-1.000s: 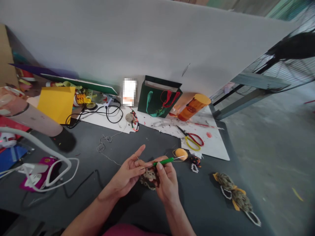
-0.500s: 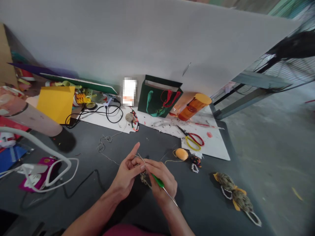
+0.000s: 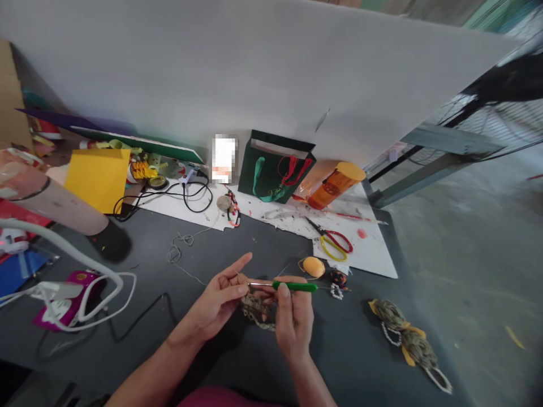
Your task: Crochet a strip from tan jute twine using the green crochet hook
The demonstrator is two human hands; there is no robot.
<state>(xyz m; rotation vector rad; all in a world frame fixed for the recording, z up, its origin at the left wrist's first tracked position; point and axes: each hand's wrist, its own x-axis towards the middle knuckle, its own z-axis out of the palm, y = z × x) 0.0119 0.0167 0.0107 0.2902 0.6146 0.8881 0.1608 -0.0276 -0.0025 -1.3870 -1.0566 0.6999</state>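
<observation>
My right hand [image 3: 294,319] is closed around the green handle of a crochet hook [image 3: 294,286]. The hook lies nearly level, its metal tip pointing left to the fingertips of my left hand [image 3: 223,297]. Between thumb and fingers my left hand pinches a grey-brown crochet piece [image 3: 257,308], which hangs below the fingertips; its index finger is stretched up and to the right. A thin grey yarn [image 3: 190,275] runs from the table to my left hand. Beyond my right hand sits a small orange ball of yarn [image 3: 313,266].
Scissors [image 3: 333,240] with red and yellow handles lie on a white board [image 3: 373,257]. A dark green gift bag [image 3: 271,169] and an orange cylinder [image 3: 337,185] stand behind. Crocheted grey-brown pieces [image 3: 418,345] lie at right. Cables and a purple box [image 3: 78,291] are at left.
My right hand has moved right and turned, swinging the hook from a steep slant to nearly level. More of the crochet piece shows between the hands. The left index finger leans further right.
</observation>
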